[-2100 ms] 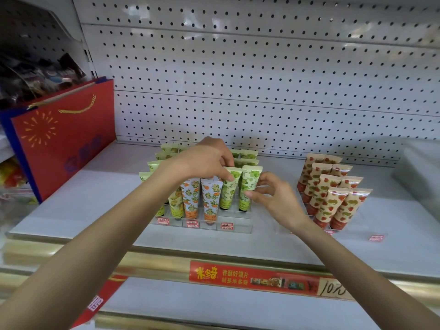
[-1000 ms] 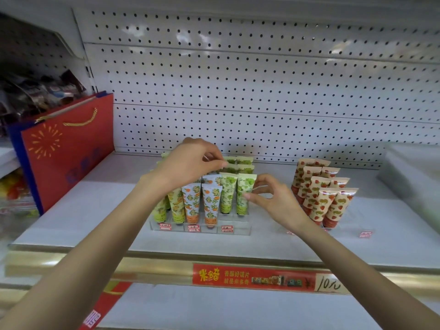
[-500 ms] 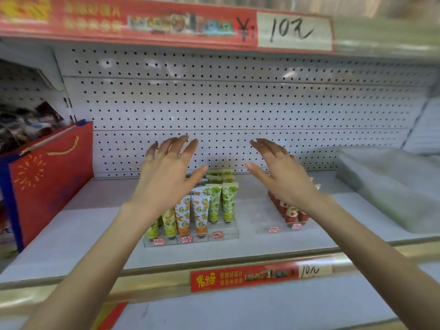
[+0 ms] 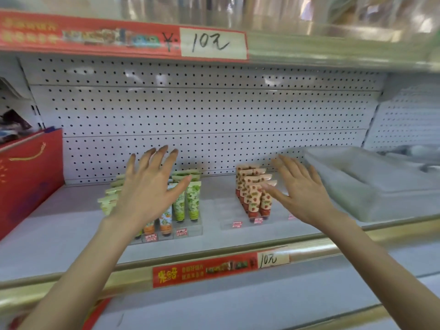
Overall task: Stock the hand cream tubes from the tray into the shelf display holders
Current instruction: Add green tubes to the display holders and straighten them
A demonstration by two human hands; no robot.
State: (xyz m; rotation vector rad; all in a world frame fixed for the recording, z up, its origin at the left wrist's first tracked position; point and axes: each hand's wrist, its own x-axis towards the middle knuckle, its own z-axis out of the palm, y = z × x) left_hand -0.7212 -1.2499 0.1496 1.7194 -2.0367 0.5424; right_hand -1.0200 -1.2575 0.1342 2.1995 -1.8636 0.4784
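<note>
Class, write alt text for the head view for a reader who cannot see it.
Two open, empty hands hover over a shelf: the left hand before green and orange hand cream tubes in a clear holder, the right hand beside red-patterned tubes.

Both forearms reach forward, converging toward 12 o'clock. The left hand (image 4: 148,189) is raised, fingers spread and straight, holding nothing. The right hand (image 4: 301,190), at 3 o'clock of it, is likewise flat and empty.
</note>
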